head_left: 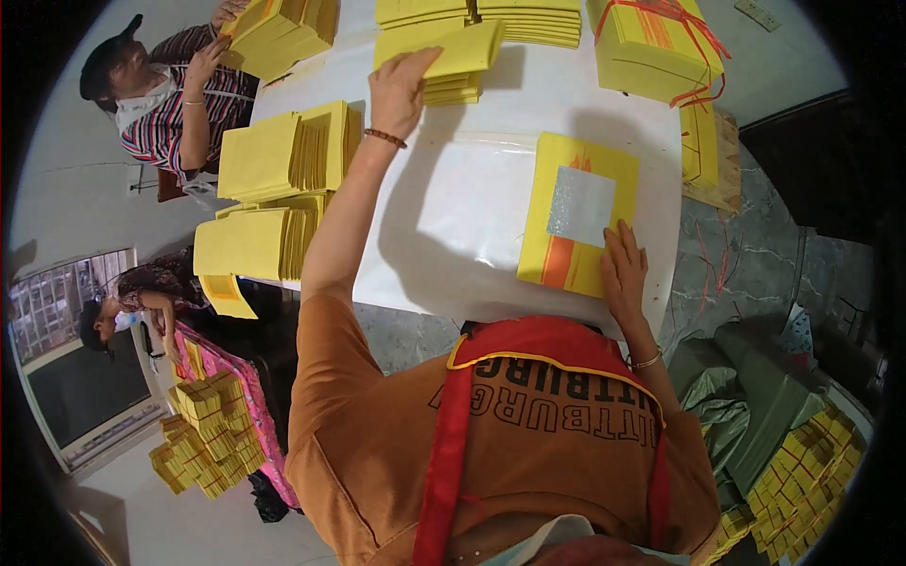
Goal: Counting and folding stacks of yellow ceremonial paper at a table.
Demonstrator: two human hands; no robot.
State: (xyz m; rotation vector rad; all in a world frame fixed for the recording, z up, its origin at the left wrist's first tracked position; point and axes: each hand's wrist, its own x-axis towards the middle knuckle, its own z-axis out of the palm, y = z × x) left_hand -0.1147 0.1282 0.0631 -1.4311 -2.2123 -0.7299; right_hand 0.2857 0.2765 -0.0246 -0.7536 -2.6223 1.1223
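Note:
My left hand (401, 90) reaches out to the far side of the table, its fingers closed round the near edge of a yellow paper bundle (472, 52). That bundle lies tilted above a short yellow stack (453, 90). Close to my body on the right sits a block of yellow paper (576, 156) with a silver square (580, 206) and orange-red print on top. My right hand (625, 269) rests along its right edge, fingers stretched out, partly on the top sheet. Nothing shows gripped in that hand.
Yellow paper stacks (260, 160) stand along the left of the white table (453, 208). A large block tied with red string (651, 52) is at the far right. One co-worker (170, 104) handles a yellow stack at far left; another person sits lower left. Bundles are piled lower right.

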